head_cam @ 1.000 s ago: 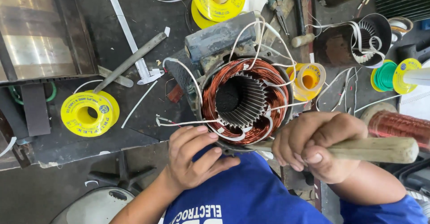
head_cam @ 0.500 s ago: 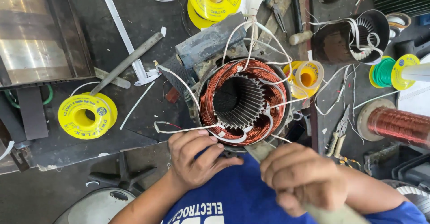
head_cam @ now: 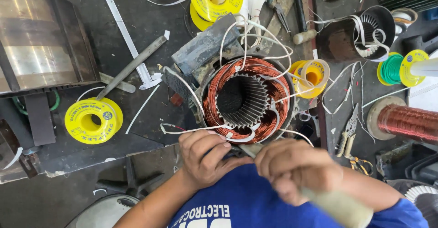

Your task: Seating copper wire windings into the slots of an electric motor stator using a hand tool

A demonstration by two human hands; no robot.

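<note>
A motor stator (head_cam: 246, 101) with copper windings and white sleeved leads lies on the dark workbench. My left hand (head_cam: 204, 157) rests at its near rim, fingers curled and pinching the winding edge by a white lead. My right hand (head_cam: 296, 168) is closed round a pale wooden tool handle (head_cam: 337, 207). The tool's metal tip (head_cam: 250, 149) points toward the stator's near rim, between my two hands. The hand and handle are blurred.
Yellow wire spools sit at left (head_cam: 92, 120), top (head_cam: 216, 0) and right of the stator (head_cam: 312, 75). A copper wire reel (head_cam: 408, 122), green spool (head_cam: 393, 68), pliers (head_cam: 349, 132), metal rod (head_cam: 132, 66) and steel cover (head_cam: 41, 41) surround it.
My right hand has swung the wooden-handled tool from level at the right to angled down toward me, tip now at the stator's rim. The left hand stays at the near rim.
</note>
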